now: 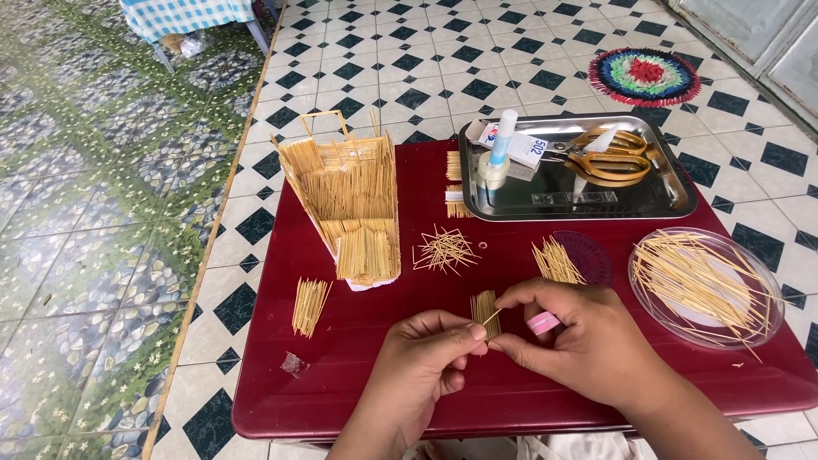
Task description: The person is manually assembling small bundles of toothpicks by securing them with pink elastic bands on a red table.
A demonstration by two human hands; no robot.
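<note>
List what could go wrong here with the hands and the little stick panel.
1. The left hand and right hand pinch one stick against the small stick panel; too much pressure might snap or skew it.
2. The loose stick pile lies just beyond the hands and could be scattered.
3. The stick house stands near the table's left edge and could be knocked off.
</note>
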